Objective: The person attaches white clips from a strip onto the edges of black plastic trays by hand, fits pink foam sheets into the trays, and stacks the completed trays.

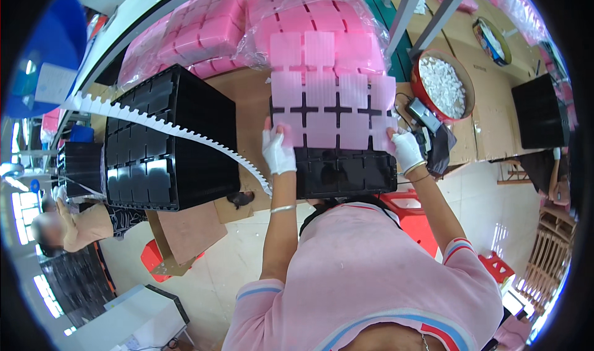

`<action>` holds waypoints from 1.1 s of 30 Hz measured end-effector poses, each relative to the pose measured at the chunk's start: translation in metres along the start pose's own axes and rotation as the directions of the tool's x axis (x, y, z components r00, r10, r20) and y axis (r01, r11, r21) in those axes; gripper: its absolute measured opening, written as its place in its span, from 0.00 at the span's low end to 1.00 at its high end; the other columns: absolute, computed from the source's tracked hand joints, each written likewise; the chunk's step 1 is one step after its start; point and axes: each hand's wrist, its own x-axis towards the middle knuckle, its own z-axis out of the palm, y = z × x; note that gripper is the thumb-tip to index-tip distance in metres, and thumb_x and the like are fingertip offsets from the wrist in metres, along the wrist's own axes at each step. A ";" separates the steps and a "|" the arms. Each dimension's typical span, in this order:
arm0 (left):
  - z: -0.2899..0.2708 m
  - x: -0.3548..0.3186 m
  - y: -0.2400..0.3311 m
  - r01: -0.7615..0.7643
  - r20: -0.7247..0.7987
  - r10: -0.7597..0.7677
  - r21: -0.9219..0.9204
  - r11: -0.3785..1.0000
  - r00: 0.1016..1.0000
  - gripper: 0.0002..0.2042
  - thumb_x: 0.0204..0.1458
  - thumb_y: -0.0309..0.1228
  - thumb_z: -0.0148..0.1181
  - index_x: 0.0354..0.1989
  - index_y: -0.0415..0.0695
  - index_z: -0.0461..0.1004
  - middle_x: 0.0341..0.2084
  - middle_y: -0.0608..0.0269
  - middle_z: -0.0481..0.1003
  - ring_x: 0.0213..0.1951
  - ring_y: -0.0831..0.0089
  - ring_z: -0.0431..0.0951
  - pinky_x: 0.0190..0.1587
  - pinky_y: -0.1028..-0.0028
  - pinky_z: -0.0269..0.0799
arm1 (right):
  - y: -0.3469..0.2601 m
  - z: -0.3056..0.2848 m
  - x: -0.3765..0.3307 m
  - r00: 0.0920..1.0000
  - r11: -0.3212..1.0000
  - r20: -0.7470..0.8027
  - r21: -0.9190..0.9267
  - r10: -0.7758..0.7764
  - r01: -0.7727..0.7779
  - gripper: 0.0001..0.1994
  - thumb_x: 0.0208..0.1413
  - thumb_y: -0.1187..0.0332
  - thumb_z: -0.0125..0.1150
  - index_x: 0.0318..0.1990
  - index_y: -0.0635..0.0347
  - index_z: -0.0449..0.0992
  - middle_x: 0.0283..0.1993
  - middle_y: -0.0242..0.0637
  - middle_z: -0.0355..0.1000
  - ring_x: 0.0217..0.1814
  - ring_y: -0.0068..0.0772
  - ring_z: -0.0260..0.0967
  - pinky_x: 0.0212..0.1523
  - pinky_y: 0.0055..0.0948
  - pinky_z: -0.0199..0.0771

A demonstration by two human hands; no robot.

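Note:
A translucent pink sheet of square pads [331, 97] lies over a black compartment tray [346, 171] on the table in front of me. My left hand [277, 150], in a white glove, grips the sheet's near left corner. My right hand [406, 148], also gloved in white, holds the sheet's near right corner. Both hands rest at the tray's middle, and the sheet covers the tray's far half.
A stack of black trays [167, 147] stands to the left, with a white toothed strip [167, 127] draped across it. Bagged pink sheets [247, 23] pile at the back. A red bowl of white pieces [442, 86] sits at right. Another person [62, 224] is at far left.

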 end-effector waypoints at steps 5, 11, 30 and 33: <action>-0.033 -0.053 0.027 0.047 -0.155 0.057 0.592 0.804 0.986 0.18 0.52 0.16 0.58 0.53 0.35 0.71 0.33 0.61 0.78 0.32 0.75 0.77 0.39 0.79 0.74 | 0.007 0.015 -0.042 0.933 0.908 -0.179 -0.233 0.311 -0.348 0.14 0.57 0.58 0.62 0.36 0.62 0.76 0.25 0.28 0.72 0.23 0.19 0.69 0.22 0.23 0.68; -0.068 -0.089 0.026 0.094 -0.214 0.105 0.747 0.658 0.971 0.16 0.50 0.17 0.57 0.48 0.38 0.73 0.32 0.63 0.78 0.30 0.81 0.75 0.30 0.84 0.69 | 0.024 0.016 -0.073 0.933 0.818 -0.217 -0.451 0.286 -0.356 0.12 0.56 0.61 0.60 0.32 0.63 0.75 0.22 0.34 0.73 0.20 0.24 0.70 0.23 0.27 0.68; -0.066 -0.089 0.026 0.103 -0.149 0.048 0.849 0.518 0.988 0.16 0.50 0.17 0.56 0.49 0.37 0.71 0.33 0.58 0.77 0.27 0.79 0.74 0.29 0.80 0.69 | 0.042 0.018 -0.089 0.942 0.837 -0.322 -0.484 0.100 -0.254 0.16 0.58 0.61 0.60 0.45 0.66 0.74 0.26 0.36 0.75 0.28 0.29 0.76 0.31 0.28 0.74; -0.046 -0.095 0.029 -0.072 0.084 0.269 0.996 -0.052 0.959 0.17 0.49 0.19 0.58 0.49 0.36 0.71 0.43 0.49 0.75 0.37 0.64 0.77 0.43 0.67 0.73 | 0.029 0.013 -0.089 0.948 0.835 -0.317 -0.527 -0.017 -0.161 0.20 0.58 0.66 0.60 0.55 0.67 0.70 0.46 0.45 0.75 0.47 0.38 0.75 0.47 0.31 0.74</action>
